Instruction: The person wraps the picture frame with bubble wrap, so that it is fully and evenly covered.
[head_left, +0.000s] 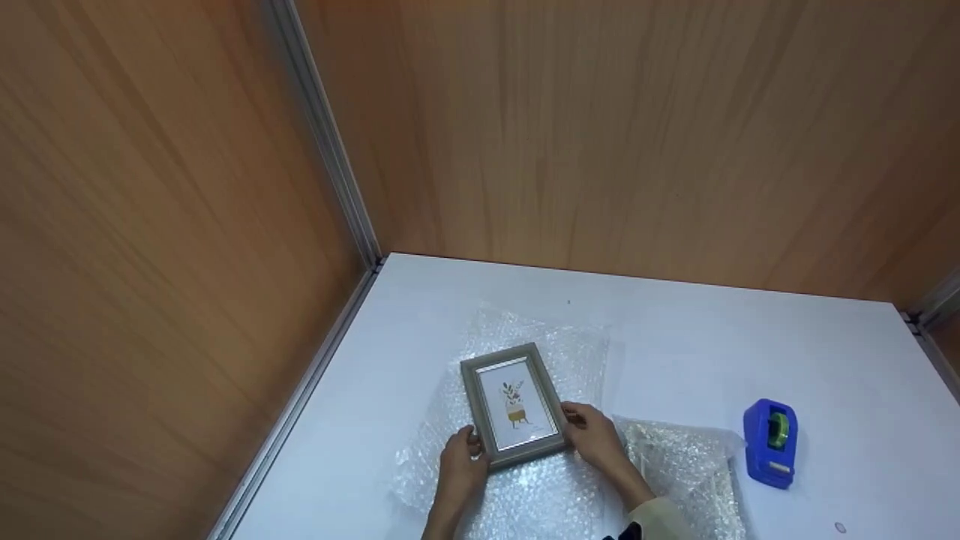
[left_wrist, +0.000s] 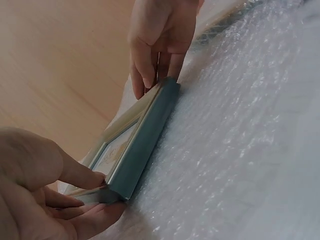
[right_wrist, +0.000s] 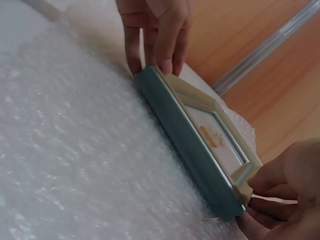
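Both hands (head_left: 463, 469) (head_left: 596, 437) pinch the picture frame (head_left: 517, 405) between them; it perhaps touches the bubble wrap (head_left: 540, 499).

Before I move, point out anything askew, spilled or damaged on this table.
Nothing looks spilled or broken. The picture frame is askew to the bubble wrap beneath it. A small ring-like mark at the head view's lower right looks stray, too small to identify.

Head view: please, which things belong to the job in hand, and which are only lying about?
Seemingly part of the job:
picture frame, held by the left hand and right hand
bubble wrap sheet beneath it

Seemingly just lying about:
blue tape dispenser, untouched
bubble wrap bundle beside the sheet
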